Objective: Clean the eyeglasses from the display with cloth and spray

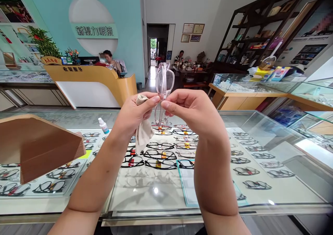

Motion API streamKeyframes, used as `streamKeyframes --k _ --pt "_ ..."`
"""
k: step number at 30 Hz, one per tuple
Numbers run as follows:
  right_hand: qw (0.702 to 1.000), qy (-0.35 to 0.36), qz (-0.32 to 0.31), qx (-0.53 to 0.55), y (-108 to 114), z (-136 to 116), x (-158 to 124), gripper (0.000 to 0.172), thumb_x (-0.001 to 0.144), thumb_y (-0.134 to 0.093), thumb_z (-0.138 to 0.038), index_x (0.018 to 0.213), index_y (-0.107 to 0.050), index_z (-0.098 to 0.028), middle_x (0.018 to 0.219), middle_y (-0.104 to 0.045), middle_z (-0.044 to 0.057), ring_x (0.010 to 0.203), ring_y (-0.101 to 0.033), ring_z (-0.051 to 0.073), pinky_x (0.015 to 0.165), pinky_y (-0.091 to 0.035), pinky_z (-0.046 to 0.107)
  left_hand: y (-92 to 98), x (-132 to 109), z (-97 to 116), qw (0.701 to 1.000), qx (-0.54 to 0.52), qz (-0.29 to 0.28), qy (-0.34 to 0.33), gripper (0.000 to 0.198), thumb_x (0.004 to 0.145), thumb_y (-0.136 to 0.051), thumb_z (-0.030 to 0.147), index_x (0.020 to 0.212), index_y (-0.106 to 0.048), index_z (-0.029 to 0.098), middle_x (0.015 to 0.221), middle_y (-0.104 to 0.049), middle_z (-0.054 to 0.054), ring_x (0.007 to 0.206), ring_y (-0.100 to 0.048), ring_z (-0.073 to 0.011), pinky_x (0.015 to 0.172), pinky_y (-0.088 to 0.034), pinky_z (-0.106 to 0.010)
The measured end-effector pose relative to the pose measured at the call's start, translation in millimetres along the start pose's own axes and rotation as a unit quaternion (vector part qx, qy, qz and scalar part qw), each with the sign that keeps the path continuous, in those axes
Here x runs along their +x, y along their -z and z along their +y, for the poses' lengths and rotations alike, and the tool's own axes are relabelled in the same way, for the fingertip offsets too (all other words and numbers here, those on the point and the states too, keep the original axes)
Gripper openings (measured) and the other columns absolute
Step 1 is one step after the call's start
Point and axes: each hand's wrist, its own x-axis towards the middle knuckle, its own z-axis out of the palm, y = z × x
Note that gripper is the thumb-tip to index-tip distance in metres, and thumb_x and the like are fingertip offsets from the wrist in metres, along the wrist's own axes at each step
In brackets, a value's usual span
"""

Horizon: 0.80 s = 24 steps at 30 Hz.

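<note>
Ok, L hand [134, 113], R hand [194, 108] pinch clear rounded specs [162, 80]; L w/ limp cloth [143, 137].

bright, even light | glare spots on glass counter [142, 203] | edges stretched

The left forearm [100, 179] and right forearm [214, 174] are bare, smooth and rounded, each with a curved crease near the counter's front edge [153, 222]. One small dark mole [107, 171] marks the left. The left hand [136, 112] and right hand [195, 108] are bare too, with short thumbnails. Below that edge, a dark patch [104, 229] is too cropped to identify.
</note>
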Motion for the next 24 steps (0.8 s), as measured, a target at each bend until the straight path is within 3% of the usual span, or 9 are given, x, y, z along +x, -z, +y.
streamKeyframes --k 4,10,16,20,24 --pt "1.000 0.002 0.016 -0.016 -1 -2 -2 0.044 0.086 -0.093 -0.061 0.081 -0.079 -0.020 0.071 -0.075 0.001 0.068 -0.067 0.015 0.065 -0.054 0.032 3.3 0 -3 1.000 0.017 0.006 -0.014 0.041 0.074 -0.098 0.063 0.085 -0.085 0.026 0.054 -0.042 0.006 0.050 -0.030 -0.0096 0.047 -0.027 -0.028" --pt "0.986 -0.011 0.070 -0.152 -12 -3 -5 0.029 0.099 -0.080 -0.043 0.080 -0.077 -0.020 0.073 -0.076 0.002 0.069 -0.066 0.017 0.065 -0.048 0.033 4.8 -5 -9 0.977 0.135 0.089 -0.136 0.029 0.087 -0.093 0.054 0.091 -0.090 0.025 0.084 -0.080 -0.005 0.074 -0.065 -0.0167 0.066 -0.051 -0.031" --pt "0.961 -0.024 0.093 -0.261 -18 0 -3 0.024 0.102 -0.070 -0.030 0.080 -0.077 -0.021 0.075 -0.077 0.003 0.067 -0.059 0.016 0.065 -0.039 0.034 -0.2 -8 -10 0.957 0.210 0.106 -0.167 0.028 0.093 -0.086 0.052 0.092 -0.090 0.024 0.082 -0.081 -0.006 0.071 -0.065 -0.0181 0.063 -0.050 -0.031" --pt "0.942 -0.036 0.089 -0.321 -9 -4 -8 0.034 0.101 -0.078 -0.041 0.073 -0.071 -0.023 0.069 -0.069 0.001 0.063 -0.051 0.015 0.063 -0.034 0.035 5.3 -10 0 0.949 0.259 0.088 -0.159 0.027 0.090 -0.088 0.052 0.087 -0.088 0.024 0.078 -0.080 -0.005 0.072 -0.066 -0.0206 0.064 -0.049 -0.033" --pt "0.922 -0.042 0.144 -0.357 3 -14 -16 0.059 0.098 -0.084 -0.055 0.061 -0.050 -0.024 0.056 -0.046 -0.003 0.057 -0.035 0.013 0.061 -0.030 0.036 11.4 -8 1 0.931 0.357 -0.011 -0.076 0.019 0.089 -0.083 0.040 0.080 -0.087 0.024 0.065 -0.071 -0.003 0.062 -0.058 -0.0201 0.061 -0.041 -0.034"
